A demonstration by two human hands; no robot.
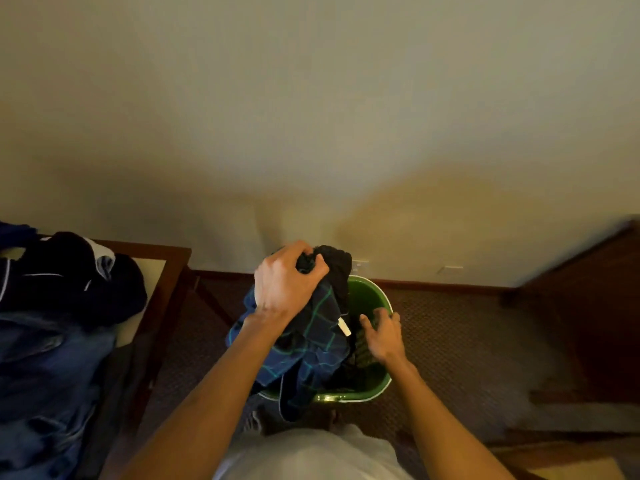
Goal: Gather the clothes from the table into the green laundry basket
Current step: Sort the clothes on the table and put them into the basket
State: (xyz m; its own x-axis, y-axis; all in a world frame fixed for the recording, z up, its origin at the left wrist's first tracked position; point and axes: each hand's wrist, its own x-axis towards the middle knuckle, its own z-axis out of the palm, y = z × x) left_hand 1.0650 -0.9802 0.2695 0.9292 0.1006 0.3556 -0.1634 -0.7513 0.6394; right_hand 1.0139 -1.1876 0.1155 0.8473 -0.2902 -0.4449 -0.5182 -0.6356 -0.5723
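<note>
The green laundry basket [367, 292] stands on the carpet in front of me, against the wall. My left hand [285, 280] is shut on a dark blue plaid garment [311, 348] with a black piece bunched at the top, held over the basket's left side; the cloth drapes into and over the rim. Over the basket's right side my right hand [382, 336] hovers open with fingers spread, holding nothing. More dark clothes [69, 275] and blue denim [45, 375] lie on the table [166, 289] at the left.
The wall runs close behind the basket, with a wooden skirting board. Dark wooden furniture [588, 306] stands at the right. Patterned carpet [467, 341] lies between the basket and that furniture.
</note>
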